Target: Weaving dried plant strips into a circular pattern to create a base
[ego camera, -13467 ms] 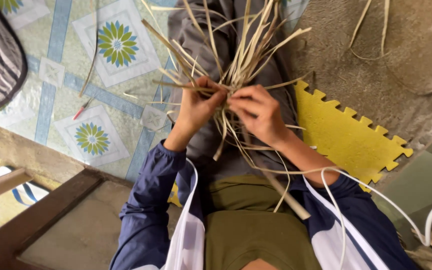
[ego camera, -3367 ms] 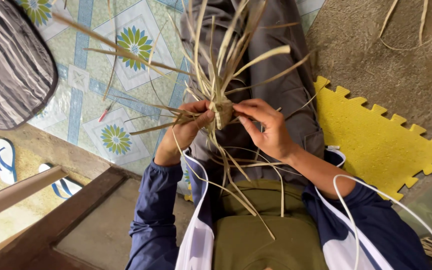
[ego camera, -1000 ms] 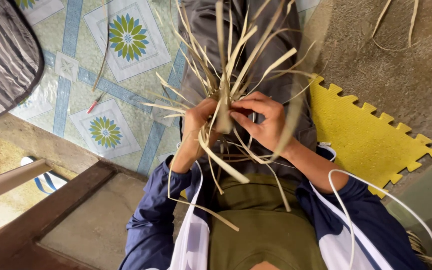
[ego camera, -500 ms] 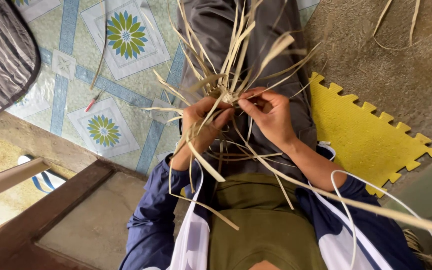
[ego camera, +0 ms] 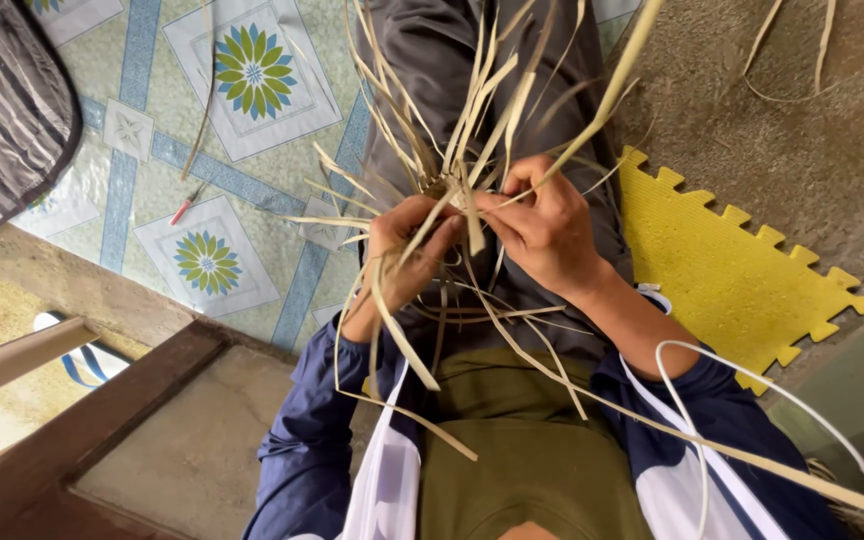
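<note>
Both hands meet over the lap, w/ a woven knot of pale dry leaf strips right between them. Left hand sits low-left of the knot, fingers curled loosely, thumb & forefinger closed on one strip that bends down past the wrist toward the chest. Right hand is on the knot's right, fingers folded in, tips pinching a short strip end at the knot's lower edge; a longer strip runs up from under that hand toward the top right. Neither hand is flat open; both are part-closed in a pinch grip, palms mostly hidden so how tight the grip is can't be told. Key relation: the knot lies just ahead of the fingertips, touching both hands, roughly equally near each, maybe a bit nearer the right fingertips. Loose strips fan out from it, most w/ long axis pointing away from the body along the grey trousers, a few trailing back toward the green shirt. Around: yellow foam mat just right of the legs, tiled floor w/ flower pattern on the left, small red-tipped tool lying on the tiles well apart from the hands, white cable over the right sleeve.
</note>
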